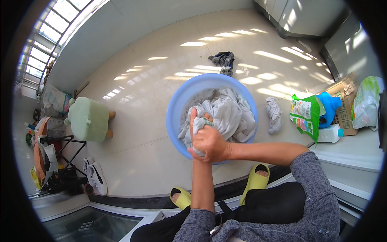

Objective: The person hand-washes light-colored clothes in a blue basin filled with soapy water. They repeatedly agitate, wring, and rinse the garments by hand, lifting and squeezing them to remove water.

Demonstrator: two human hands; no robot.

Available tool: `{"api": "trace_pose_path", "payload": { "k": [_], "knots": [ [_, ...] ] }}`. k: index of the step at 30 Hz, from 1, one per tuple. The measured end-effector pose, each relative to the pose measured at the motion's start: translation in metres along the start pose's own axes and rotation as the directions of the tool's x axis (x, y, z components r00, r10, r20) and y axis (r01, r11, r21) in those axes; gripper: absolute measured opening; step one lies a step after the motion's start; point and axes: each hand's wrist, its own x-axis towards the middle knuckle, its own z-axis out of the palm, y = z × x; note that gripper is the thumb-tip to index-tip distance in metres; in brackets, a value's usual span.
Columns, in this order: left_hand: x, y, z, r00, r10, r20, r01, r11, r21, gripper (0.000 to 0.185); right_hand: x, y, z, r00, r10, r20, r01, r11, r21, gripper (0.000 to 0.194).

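A blue plastic basin (173, 121) stands on the floor before me, with wet light grey cloth (231, 112) heaped in sudsy water (198, 98). Over its near left part, my right hand (210, 143) is closed around a bunched piece of the cloth. My left hand (193, 124) lies under and beside it, gripping the same bunch. Much of the left hand is hidden by the right one, but a straight finger shows along the left side. A small patch of green print is visible on the cloth between the hands.
Beyond the basin lies a dark grey cloth (224, 60); to its right, a twisted light cloth (273, 115). Further right are a green detergent bag (304, 116), a blue jug (329, 109) and a white bottle (329, 133). A green stool (89, 119) and white sneakers (97, 177) stand left.
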Motion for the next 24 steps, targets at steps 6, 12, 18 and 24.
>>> {"api": "trace_pose_path", "payload": {
  "k": [6, 12, 18, 24],
  "knots": [
    [0.010, 0.065, 0.082, 0.922, -0.335, -0.197, 0.208, 0.854, -0.478, 0.040, 0.031, 0.114, -0.043, 0.753, 0.658, -0.013, -0.627, 0.724, 0.288, 0.039],
    [0.019, 0.116, 0.021, 0.954, -0.019, -0.299, -0.111, 0.904, -0.412, 0.048, 0.007, 0.094, -0.074, 0.661, 0.533, 0.528, -0.684, 0.717, 0.133, 0.050],
    [0.086, 0.035, -0.028, 0.880, 0.040, -0.474, -0.073, 0.996, -0.050, 0.034, 0.007, 0.163, -0.051, 0.643, 0.748, 0.163, -0.723, 0.664, -0.191, 0.038],
    [0.086, -0.053, -0.033, 0.843, -0.014, -0.538, 0.538, -0.002, 0.843, 0.037, -0.009, 0.171, 0.011, 0.466, 0.790, 0.399, -0.522, 0.609, -0.597, 0.027]
  ]
}}
